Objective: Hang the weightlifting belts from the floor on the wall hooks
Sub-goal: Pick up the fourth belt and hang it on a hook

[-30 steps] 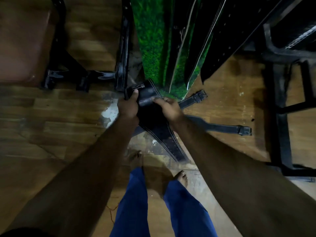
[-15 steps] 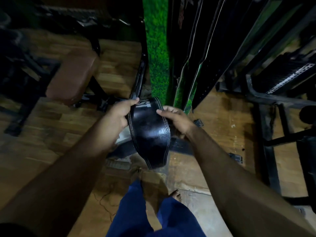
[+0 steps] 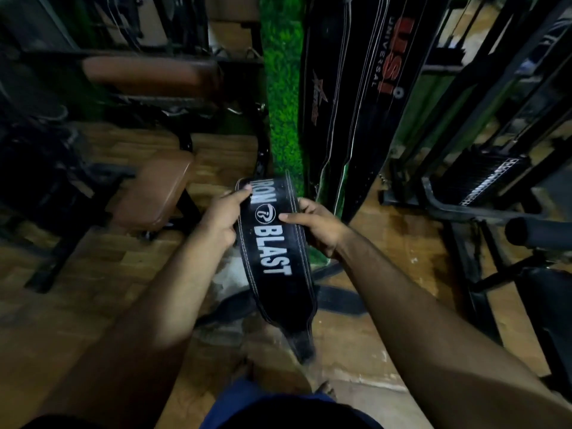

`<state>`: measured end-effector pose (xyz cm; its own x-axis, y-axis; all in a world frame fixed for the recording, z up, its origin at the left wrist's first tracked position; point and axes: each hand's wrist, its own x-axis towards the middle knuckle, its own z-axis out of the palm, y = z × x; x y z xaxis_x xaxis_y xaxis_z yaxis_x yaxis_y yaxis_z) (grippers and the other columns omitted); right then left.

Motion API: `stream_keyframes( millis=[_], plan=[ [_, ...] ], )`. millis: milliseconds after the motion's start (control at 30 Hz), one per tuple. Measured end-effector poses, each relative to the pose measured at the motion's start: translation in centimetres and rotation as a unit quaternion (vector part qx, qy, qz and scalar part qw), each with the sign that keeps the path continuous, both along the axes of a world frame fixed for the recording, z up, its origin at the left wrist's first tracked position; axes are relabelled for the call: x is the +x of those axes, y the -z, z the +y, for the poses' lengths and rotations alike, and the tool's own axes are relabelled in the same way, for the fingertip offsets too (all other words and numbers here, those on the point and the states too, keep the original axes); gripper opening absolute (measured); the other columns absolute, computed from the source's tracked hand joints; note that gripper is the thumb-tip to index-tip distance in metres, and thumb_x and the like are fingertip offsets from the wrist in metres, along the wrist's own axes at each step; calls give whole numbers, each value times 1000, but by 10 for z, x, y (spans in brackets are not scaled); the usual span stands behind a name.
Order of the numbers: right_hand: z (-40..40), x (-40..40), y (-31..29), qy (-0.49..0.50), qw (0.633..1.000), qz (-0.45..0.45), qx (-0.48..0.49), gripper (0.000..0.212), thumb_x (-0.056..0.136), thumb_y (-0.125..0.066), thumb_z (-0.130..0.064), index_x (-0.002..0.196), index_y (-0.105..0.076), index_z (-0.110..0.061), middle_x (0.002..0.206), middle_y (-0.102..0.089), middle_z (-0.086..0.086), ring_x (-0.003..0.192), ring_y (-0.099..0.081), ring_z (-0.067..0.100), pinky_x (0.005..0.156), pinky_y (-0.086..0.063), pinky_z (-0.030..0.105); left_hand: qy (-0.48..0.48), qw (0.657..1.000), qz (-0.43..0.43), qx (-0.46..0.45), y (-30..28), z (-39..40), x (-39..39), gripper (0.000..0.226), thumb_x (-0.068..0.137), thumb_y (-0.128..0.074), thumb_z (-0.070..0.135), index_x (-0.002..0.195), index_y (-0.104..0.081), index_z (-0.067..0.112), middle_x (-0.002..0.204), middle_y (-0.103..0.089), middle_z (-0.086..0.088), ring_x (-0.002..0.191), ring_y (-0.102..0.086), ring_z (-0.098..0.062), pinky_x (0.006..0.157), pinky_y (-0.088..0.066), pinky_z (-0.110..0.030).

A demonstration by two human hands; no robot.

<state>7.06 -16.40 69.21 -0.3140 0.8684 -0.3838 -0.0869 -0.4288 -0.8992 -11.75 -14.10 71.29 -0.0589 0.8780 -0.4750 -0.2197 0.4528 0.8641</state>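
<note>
I hold a black leather weightlifting belt (image 3: 275, 267) with white stitching and white "IRON BLAST" lettering in front of me, its wide part facing up. My left hand (image 3: 221, 216) grips its left edge near the top, and my right hand (image 3: 318, 226) grips its right edge with the thumb on the face. The belt's lower end hangs down toward my feet. Behind it, two long black belts (image 3: 356, 88) hang down the green turf wall (image 3: 281, 103). Another belt strap (image 3: 337, 300) lies on the wooden floor below my hands. No hooks are visible.
A brown padded bench (image 3: 154, 193) on a black frame stands to the left, with another pad (image 3: 148, 74) behind it. A black weight machine with a plate stack (image 3: 486, 178) and padded bar (image 3: 538, 232) fills the right side. My blue trouser legs (image 3: 269, 407) are at the bottom.
I have straightened up and lifted the belt from floor level to in front of the wall, and its lettered face now shows. Both hands kept their grip on it.
</note>
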Motion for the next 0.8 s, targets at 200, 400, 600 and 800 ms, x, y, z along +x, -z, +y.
stream_keyframes(
  millis=[200, 400, 600, 800],
  plan=[
    [34, -15, -49, 117, 993, 11, 6, 55, 85, -77, -45, 123, -70, -6, 119, -73, 22, 109, -71, 38, 99, -54, 54, 93, 986, -14, 140, -18, -7, -9, 25, 97, -61, 8, 121, -57, 9, 96, -77, -4, 81, -75, -19, 63, -60, -29],
    [45, -37, -70, 115, 988, -8, 98, 22, 87, -73, -4, 109, -71, -3, 108, -75, 19, 97, -73, 34, 94, -58, 45, 106, 978, -14, 180, -66, 28, -31, 17, 99, -60, 14, 116, -60, 13, 111, -73, -2, 88, -73, -9, 87, -54, -34],
    [51, -52, -110, 187, 972, 85, 117, 40, 96, -68, -28, 124, -66, 1, 111, -75, 19, 100, -75, 33, 80, -62, 36, 225, 922, 40, 312, -80, 47, -39, 35, 96, -57, -4, 127, -59, 14, 117, -71, -4, 107, -67, -15, 99, -54, -32],
    [58, -63, -141, 199, 965, 88, 148, 10, 97, -62, -9, 96, -70, -2, 86, -75, 17, 65, -74, 21, 58, -59, 27, 328, 898, 50, 289, -82, 59, -63, 43, 84, -70, 5, 126, -63, 14, 114, -75, 2, 106, -69, -11, 93, -51, -27]
  ],
)
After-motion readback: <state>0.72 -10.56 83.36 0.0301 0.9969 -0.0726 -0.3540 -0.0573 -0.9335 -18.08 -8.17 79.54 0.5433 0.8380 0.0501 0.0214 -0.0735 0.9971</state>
